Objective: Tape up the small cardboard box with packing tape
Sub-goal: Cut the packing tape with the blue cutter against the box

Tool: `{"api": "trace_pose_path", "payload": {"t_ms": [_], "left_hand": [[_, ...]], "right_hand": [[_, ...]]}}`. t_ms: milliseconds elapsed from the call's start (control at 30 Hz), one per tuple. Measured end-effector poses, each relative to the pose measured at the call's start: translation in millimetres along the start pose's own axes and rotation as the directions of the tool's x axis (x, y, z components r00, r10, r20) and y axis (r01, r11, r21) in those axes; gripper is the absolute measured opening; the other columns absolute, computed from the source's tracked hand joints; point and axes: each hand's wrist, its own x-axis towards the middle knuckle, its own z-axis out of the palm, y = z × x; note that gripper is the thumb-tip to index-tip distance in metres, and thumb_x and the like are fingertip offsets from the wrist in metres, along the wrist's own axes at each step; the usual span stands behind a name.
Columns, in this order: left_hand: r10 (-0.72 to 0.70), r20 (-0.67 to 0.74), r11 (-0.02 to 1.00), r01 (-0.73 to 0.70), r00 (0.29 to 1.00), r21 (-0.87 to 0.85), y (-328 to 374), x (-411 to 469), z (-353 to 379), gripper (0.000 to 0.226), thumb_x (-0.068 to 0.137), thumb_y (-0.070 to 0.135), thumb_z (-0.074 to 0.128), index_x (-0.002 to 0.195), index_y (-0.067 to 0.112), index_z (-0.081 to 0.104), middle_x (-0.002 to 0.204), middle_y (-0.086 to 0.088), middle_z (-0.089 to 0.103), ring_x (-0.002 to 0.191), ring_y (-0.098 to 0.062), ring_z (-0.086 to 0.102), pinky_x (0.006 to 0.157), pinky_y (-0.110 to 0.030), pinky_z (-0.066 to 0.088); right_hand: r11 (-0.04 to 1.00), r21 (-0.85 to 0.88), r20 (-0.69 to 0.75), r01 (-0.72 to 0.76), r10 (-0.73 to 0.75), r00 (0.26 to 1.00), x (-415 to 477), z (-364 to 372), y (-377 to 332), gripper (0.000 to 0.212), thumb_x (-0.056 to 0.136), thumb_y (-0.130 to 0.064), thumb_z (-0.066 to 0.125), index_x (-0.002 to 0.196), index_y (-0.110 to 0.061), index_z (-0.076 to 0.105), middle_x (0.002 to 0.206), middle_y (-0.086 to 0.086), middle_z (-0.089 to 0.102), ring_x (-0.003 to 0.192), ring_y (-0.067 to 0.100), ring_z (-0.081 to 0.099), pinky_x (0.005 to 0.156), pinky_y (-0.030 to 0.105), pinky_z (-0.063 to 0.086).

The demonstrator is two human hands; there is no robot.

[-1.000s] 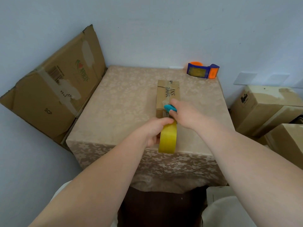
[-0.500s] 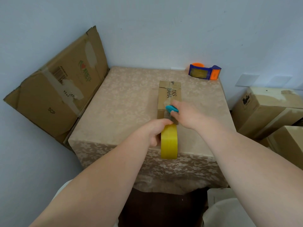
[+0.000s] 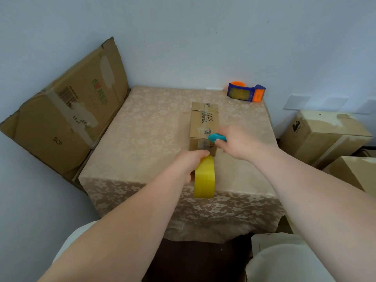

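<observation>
A small brown cardboard box (image 3: pixel 203 121) lies lengthwise on the beige patterned table (image 3: pixel 146 139), with clear tape running along its top and down its near end. My left hand (image 3: pixel 189 163) grips a yellow roll of packing tape (image 3: pixel 204 177) just in front of the box's near end. My right hand (image 3: pixel 237 142) is closed around a small teal cutter (image 3: pixel 216 137) at the box's near right top edge, where the tape leaves the box.
A blue and orange tape dispenser (image 3: pixel 246 94) stands at the table's far right corner. A flattened large carton (image 3: pixel 61 110) leans on the wall to the left. Stacked cardboard boxes (image 3: pixel 321 135) stand on the floor to the right.
My right hand with the teal cutter has shifted slightly to the right along the box's near edge. The left hand and the tape roll have barely moved.
</observation>
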Motion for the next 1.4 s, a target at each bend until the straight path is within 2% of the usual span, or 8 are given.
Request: {"api": "trace_pose_path", "payload": {"t_ms": [100, 333, 500, 600, 700, 900, 1133, 1400], "left_hand": [[0.025, -0.012, 1.0, -0.026, 1.0, -0.011, -2.4, -3.0, 0.5, 0.034, 0.081, 0.026, 0.071, 0.107, 0.006, 0.062, 0.095, -0.015, 0.068, 0.081, -0.029, 0.066, 0.085, -0.045, 0.056], [0.015, 0.016, 0.999, -0.014, 1.0, -0.047, -5.3, -4.7, -2.3, 0.036, 0.079, 0.021, 0.07, 0.109, 0.004, 0.063, 0.096, -0.018, 0.069, 0.084, -0.031, 0.066, 0.09, -0.05, 0.054], [-0.028, 0.076, 0.996, 0.034, 0.997, -0.083, -5.8, -4.8, -3.4, 0.024, 0.081, 0.022, 0.068, 0.1, 0.009, 0.063, 0.077, -0.011, 0.066, 0.067, -0.024, 0.064, 0.069, -0.036, 0.055], [-0.037, 0.099, 0.994, 0.047, 0.994, -0.1, -5.8, -3.7, -4.1, 0.02, 0.082, 0.022, 0.067, 0.096, 0.009, 0.062, 0.075, -0.01, 0.065, 0.064, -0.023, 0.062, 0.065, -0.034, 0.053], [-0.042, 0.109, 0.993, 0.053, 0.993, -0.101, -6.0, -1.5, -4.9, 0.015, 0.082, 0.021, 0.066, 0.091, 0.01, 0.062, 0.075, -0.01, 0.064, 0.065, -0.024, 0.061, 0.069, -0.035, 0.053], [-0.047, 0.14, 0.991, 0.064, 0.989, -0.121, -7.0, 1.4, -3.7, 0.029, 0.082, 0.022, 0.065, 0.106, 0.006, 0.063, 0.082, -0.013, 0.064, 0.071, -0.026, 0.062, 0.082, -0.041, 0.052], [-0.045, 0.168, 0.988, 0.068, 0.985, -0.135, -7.6, 1.9, -5.1, 0.036, 0.081, 0.021, 0.065, 0.112, 0.005, 0.061, 0.09, -0.016, 0.066, 0.075, -0.027, 0.064, 0.079, -0.041, 0.053], [-0.038, 0.19, 0.988, 0.066, 0.981, -0.143, -9.1, 4.1, -5.8, 0.028, 0.083, 0.019, 0.063, 0.107, 0.005, 0.062, 0.08, -0.014, 0.065, 0.07, -0.025, 0.063, 0.07, -0.036, 0.053]], "right_hand": [[0.995, -0.089, 0.024, 0.036, -0.034, 0.999, -2.9, 4.6, -1.0, 0.026, 0.093, -0.025, 0.05, 0.11, -0.007, 0.06, 0.105, 0.016, 0.065, 0.087, 0.028, 0.057, 0.068, 0.031, 0.04], [0.993, -0.094, 0.032, 0.073, -0.07, 0.997, -1.4, 13.7, -5.3, 0.024, 0.094, -0.025, 0.048, 0.11, -0.008, 0.057, 0.106, 0.016, 0.064, 0.092, 0.03, 0.059, 0.069, 0.034, 0.043], [0.991, -0.102, 0.043, 0.091, -0.086, 0.995, 0.8, 16.6, -3.1, 0.021, 0.094, -0.025, 0.049, 0.107, -0.01, 0.055, 0.101, 0.015, 0.064, 0.076, 0.024, 0.049, 0.062, 0.031, 0.037], [0.989, -0.099, 0.044, 0.105, -0.102, 0.994, 1.1, 16.5, -4.1, 0.022, 0.094, -0.026, 0.049, 0.107, -0.01, 0.054, 0.1, 0.016, 0.064, 0.074, 0.022, 0.046, 0.062, 0.03, 0.035], [0.985, -0.112, 0.04, 0.133, -0.129, 0.991, 1.6, 15.3, -7.1, 0.022, 0.094, -0.026, 0.05, 0.107, -0.009, 0.054, 0.101, 0.016, 0.064, 0.08, 0.026, 0.053, 0.062, 0.03, 0.034], [0.966, -0.201, 0.086, 0.162, -0.147, 0.985, 6.0, 13.9, -16.4, 0.024, 0.094, -0.028, 0.049, 0.108, -0.009, 0.054, 0.105, 0.016, 0.064, 0.093, 0.033, 0.059, 0.065, 0.032, 0.038], [0.962, -0.229, 0.121, 0.15, -0.125, 0.985, 9.7, 15.8, -19.7, 0.023, 0.094, -0.029, 0.049, 0.108, -0.012, 0.054, 0.106, 0.015, 0.064, 0.094, 0.033, 0.06, 0.066, 0.035, 0.043], [0.92, -0.332, 0.155, 0.208, -0.164, 0.974, 10.1, 15.8, -22.7, 0.022, 0.096, -0.026, 0.045, 0.109, -0.011, 0.053, 0.108, 0.016, 0.063, 0.097, 0.034, 0.06, 0.065, 0.033, 0.038]]}}
